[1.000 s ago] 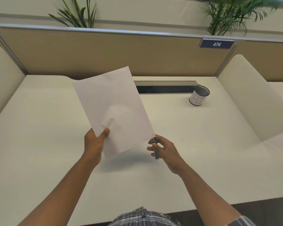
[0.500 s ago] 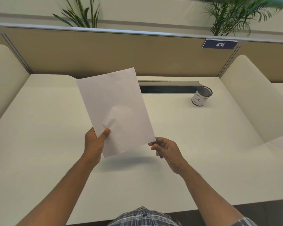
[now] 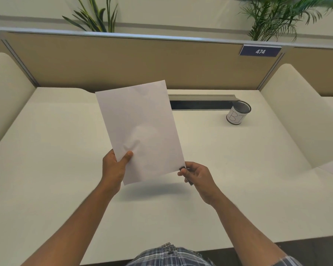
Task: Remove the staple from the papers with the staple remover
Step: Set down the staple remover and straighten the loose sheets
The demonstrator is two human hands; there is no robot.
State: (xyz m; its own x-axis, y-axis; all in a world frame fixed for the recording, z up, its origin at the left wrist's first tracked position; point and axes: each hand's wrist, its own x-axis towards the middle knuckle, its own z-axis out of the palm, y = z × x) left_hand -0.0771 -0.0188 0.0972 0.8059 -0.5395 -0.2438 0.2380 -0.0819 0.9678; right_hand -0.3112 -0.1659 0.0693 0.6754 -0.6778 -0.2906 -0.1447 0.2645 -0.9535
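Observation:
The white papers [image 3: 140, 129] are held up above the desk, tilted slightly left. My left hand [image 3: 114, 167] pinches their lower left edge, thumb on the front. My right hand [image 3: 197, 177] grips a small dark staple remover [image 3: 182, 168], whose tip touches the papers' lower right corner. Most of the remover is hidden inside my fingers. The staple itself is too small to make out.
A white desk [image 3: 238, 185] stretches under my hands, with a black mesh pen cup [image 3: 238, 114] at the back right beside a cable slot [image 3: 200, 103]. Tan partition panels and cream side dividers enclose the desk. Another sheet lies at the far right edge.
My right hand has moved the staple remover up to the papers' lower right corner. The papers shifted slightly right in view; my left hand keeps its grip.

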